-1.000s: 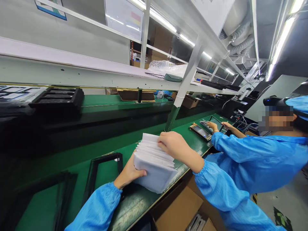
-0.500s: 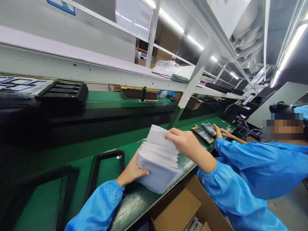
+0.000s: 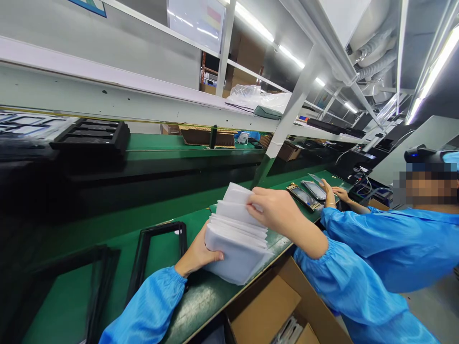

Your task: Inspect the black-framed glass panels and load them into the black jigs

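Strip lights lit the green bench (image 3: 204, 306) that I was observing remotely. A stack of white sheets (image 3: 238, 253) stood tilted near the bench's front edge; I could not tell whether its lower end touched the bench. The person's left hand (image 3: 196, 255) cupped the stack from below, its fingers (image 3: 215, 257) clenched against the near face. The right hand (image 3: 278, 215) was at the top end, its fingers (image 3: 256, 192) closed on the uppermost sheets, which were fanned apart from the rest.

I judged the step in hand to be separating sheets from the stack. The next move called for the right fingers to draw one sheet clear while the left hand kept the stack steady, with care that no second sheet clung to it.

Black frames (image 3: 161, 226) lay on the bench left of the stack. Farther along, a co-worker's hand (image 3: 328, 195) was beside two screen panels (image 3: 304, 197). An open cardboard box (image 3: 263, 310) stood below the bench edge.
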The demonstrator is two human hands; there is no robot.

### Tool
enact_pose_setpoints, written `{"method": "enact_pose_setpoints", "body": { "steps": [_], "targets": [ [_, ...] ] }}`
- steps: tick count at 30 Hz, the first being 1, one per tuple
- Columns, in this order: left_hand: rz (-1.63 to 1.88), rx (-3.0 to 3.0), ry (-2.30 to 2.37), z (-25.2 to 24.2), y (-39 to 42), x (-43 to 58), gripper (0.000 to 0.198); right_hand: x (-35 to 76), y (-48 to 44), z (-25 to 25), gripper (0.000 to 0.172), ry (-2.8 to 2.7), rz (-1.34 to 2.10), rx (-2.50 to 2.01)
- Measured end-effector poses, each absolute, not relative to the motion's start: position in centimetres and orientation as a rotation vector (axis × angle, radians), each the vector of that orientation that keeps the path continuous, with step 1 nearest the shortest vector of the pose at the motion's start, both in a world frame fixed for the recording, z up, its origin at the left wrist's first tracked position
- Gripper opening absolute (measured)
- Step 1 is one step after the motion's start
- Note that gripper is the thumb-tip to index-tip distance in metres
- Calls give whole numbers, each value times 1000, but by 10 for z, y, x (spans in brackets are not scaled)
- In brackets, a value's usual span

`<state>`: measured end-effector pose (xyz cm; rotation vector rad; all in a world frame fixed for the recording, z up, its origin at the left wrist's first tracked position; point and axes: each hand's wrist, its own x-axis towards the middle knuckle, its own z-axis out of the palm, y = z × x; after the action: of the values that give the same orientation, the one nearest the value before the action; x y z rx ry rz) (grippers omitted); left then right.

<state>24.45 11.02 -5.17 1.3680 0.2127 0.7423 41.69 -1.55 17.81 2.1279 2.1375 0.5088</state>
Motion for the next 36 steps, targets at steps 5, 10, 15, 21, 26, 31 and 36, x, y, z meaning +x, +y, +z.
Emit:
{"method": "enact_pose_setpoints", "body": {
  "steps": [5,10,15,21,26,31,36],
  "targets": [
    [741,1364,201,-55,110,245,120,423,-23,190,23,2191,511,2043],
    [733,1359,198,-53,109,245,123,415,-23,185,28,2196,399,1813],
    [719,1358,200,-51,108,244,123,400,-19,173,20,2160,372,1888],
    [726,1352,207,-52,108,245,121,405,-17,180,27,2144,404,1924],
    [731,1349,202,-52,107,244,118,409,-18,197,30,2131,447,1963],
    [740,1345,202,-49,106,244,122,413,-22,199,29,2177,591,1999],
    [742,1348,200,-49,107,244,124,418,-23,195,29,2227,697,1959]
  ]
}}
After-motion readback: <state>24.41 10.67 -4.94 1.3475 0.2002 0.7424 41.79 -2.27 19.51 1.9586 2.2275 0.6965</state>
